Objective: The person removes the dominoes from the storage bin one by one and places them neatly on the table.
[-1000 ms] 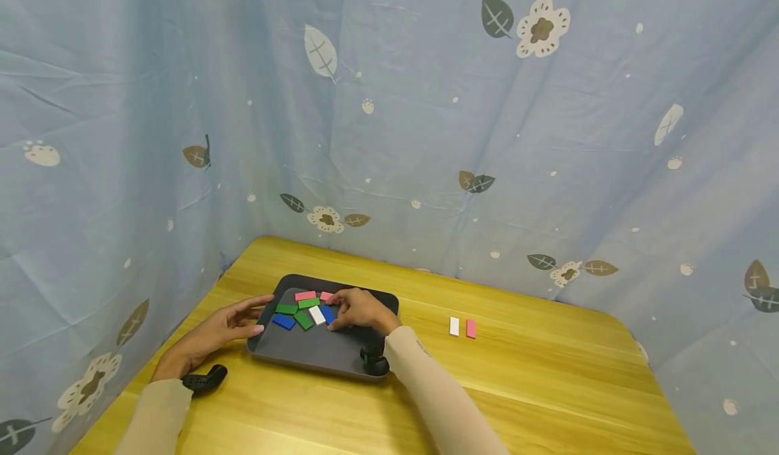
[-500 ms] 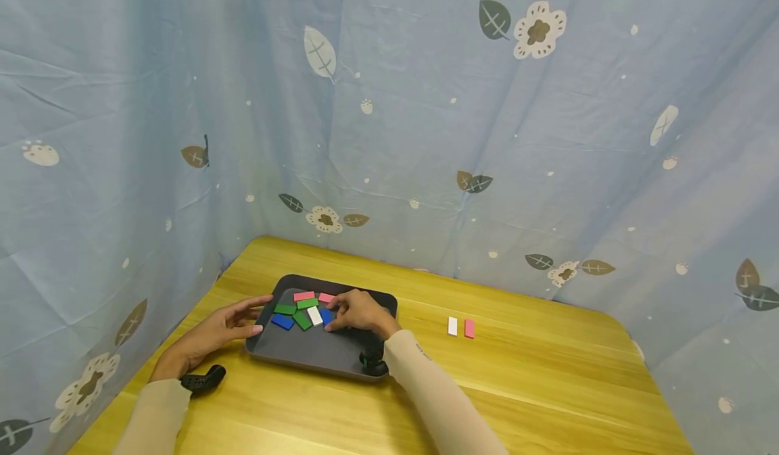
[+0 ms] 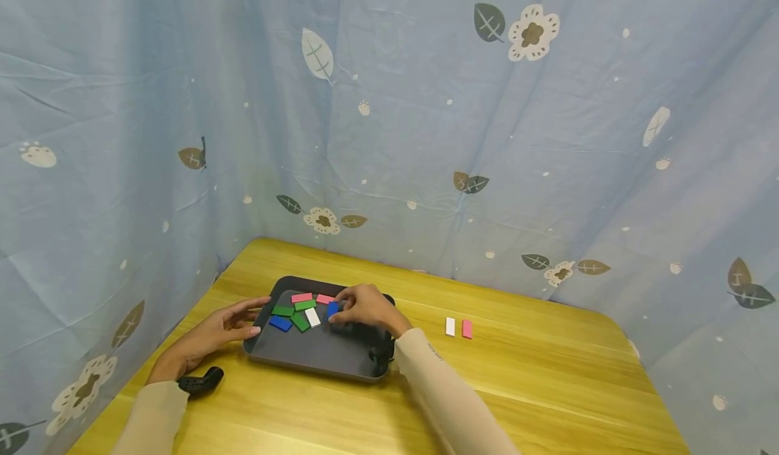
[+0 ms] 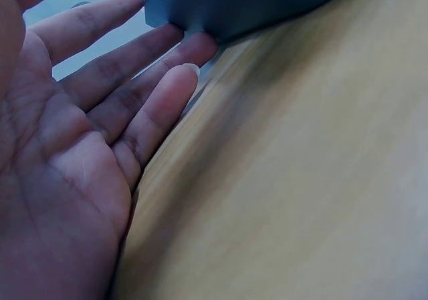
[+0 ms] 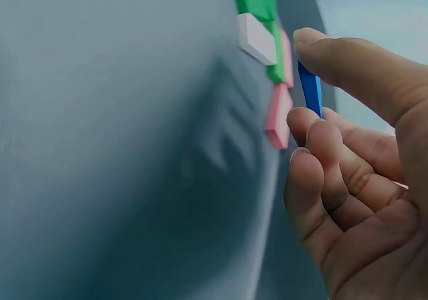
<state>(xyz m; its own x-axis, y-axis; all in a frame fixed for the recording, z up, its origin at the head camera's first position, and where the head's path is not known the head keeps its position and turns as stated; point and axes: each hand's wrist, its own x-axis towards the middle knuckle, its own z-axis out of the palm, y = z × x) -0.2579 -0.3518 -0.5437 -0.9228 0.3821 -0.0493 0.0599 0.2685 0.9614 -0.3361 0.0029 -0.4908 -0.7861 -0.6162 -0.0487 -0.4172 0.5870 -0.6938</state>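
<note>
My right hand (image 3: pixel 367 305) pinches a blue domino-like block (image 3: pixel 333 310) between thumb and fingertips. In the right wrist view this blue block (image 5: pixel 310 90) is held on edge, raised above the tray floor. Beneath and left of it, in the dark grey tray (image 3: pixel 310 365), lie a white block (image 3: pixel 312 317), two pink blocks (image 3: pixel 301 298), several green blocks (image 3: pixel 300 321) and another blue block (image 3: pixel 280 323). At the tray's left end is my left hand (image 3: pixel 209 333), its fingers extended. The left wrist view shows its fingertips against the tray's outer wall (image 4: pixel 247 3).
Right of the tray, a white block (image 3: pixel 450 326) and a pink block (image 3: pixel 467 328) lie side by side on the yellow wooden table (image 3: pixel 548 374). A patterned blue curtain (image 3: pixel 395 137) hangs behind and at the left of the table.
My right hand has lifted the blue block from beside the white one and moved it slightly right. My left hand stays at the tray's left end.
</note>
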